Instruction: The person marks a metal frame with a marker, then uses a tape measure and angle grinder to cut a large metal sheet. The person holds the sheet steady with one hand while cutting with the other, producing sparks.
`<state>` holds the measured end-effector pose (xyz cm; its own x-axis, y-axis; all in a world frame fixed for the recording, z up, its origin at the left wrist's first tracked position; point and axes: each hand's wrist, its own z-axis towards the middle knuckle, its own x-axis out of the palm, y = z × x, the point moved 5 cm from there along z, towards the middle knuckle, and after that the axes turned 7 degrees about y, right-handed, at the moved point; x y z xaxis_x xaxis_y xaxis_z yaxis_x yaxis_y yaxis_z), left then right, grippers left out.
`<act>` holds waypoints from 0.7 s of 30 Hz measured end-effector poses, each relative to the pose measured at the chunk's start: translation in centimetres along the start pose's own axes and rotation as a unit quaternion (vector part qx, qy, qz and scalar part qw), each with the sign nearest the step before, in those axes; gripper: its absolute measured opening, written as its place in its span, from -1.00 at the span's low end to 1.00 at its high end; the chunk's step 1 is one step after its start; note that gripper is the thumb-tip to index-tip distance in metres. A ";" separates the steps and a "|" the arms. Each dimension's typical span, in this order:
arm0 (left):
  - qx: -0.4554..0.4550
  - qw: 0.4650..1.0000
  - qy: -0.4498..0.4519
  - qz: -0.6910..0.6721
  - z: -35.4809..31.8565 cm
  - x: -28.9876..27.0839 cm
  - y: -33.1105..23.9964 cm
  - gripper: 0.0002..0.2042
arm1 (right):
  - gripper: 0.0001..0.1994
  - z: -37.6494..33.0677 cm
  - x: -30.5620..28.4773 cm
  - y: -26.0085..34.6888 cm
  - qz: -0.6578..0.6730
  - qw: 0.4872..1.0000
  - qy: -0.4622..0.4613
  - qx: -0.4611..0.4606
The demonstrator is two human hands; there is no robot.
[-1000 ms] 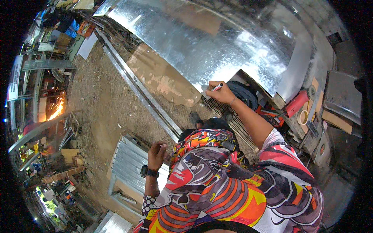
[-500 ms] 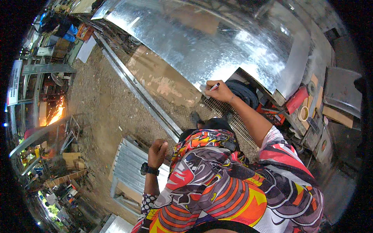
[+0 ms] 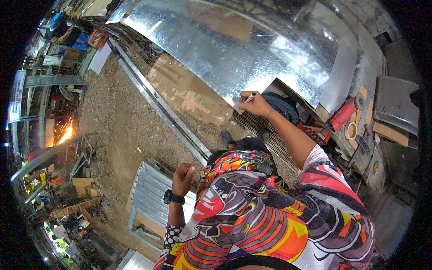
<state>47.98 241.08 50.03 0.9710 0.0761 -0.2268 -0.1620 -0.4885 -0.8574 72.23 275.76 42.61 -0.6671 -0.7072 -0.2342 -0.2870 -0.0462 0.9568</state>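
R grip (image 3: 256, 106): pinched round marker, fingers bent, back of hand up; thin band at wrist.
Marker (image 3: 249, 98): in R grip, at near edge of metal sheet; white body, red nr dark end, dark end pointing up & R. Tip hidden by hand, can't tell if it touches the sheet.
Metal sheet (image 3: 243, 58): big, shiny, flat, fills top ctr; bright glare nr R grip, duller twd far side.
L grip (image 3: 182, 180): low, L of shirt, well apart from sheet; fingers loosely curled, can't tell if anything's inside.
Watch (image 3: 173, 197): dark, on L wrist.
Shirt (image 3: 252, 216): multicol. print, fills lower ctr.
Dark coil (image 3: 282, 108): just R of R grip, partly under sheet.
Grating (image 3: 274, 143): on ground, below coil, nr shoes (image 3: 226, 137).
Surface (image 3: 343, 143): R side; carries red grinder (image 3: 344, 116) w/ round disc, plus tape roll (image 3: 351, 131) just below it.
Brown board (image 3: 186, 92): flat, below sheet's L edge.
Metal rails (image 3: 157, 100): long, diag., L of board.
Corrugated panel (image 3: 153, 186): grey, behind/L of L grip.
Sparks (image 3: 66, 133): orange, far L, source unclear.
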 end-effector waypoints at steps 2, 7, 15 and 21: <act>0.001 1.000 0.001 -0.001 -0.1 0.1 -0.3 -0.72 | -0.79 0.1 0.0 -0.1 0.002 1.000 0.001 0.005; 0.016 1.000 -0.006 0.003 -0.2 0.0 -0.4 -0.71 | -0.79 0.3 0.3 1.0 -0.019 0.999 0.034 -0.009; -0.017 1.000 -0.015 0.015 0.2 -0.1 0.1 -0.64 | -0.75 0.4 0.4 1.6 -0.026 0.999 0.039 -0.013; -0.011 1.000 -0.012 0.015 0.3 -0.1 -0.4 -0.60 | -0.75 1.0 -0.1 -0.2 -0.021 1.000 0.012 -0.014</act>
<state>47.93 241.55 50.22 0.9610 0.0815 -0.2643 -0.1878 -0.5093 -0.8398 71.67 276.49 42.31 -0.6381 -0.7210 -0.2702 -0.2950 -0.0952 0.9507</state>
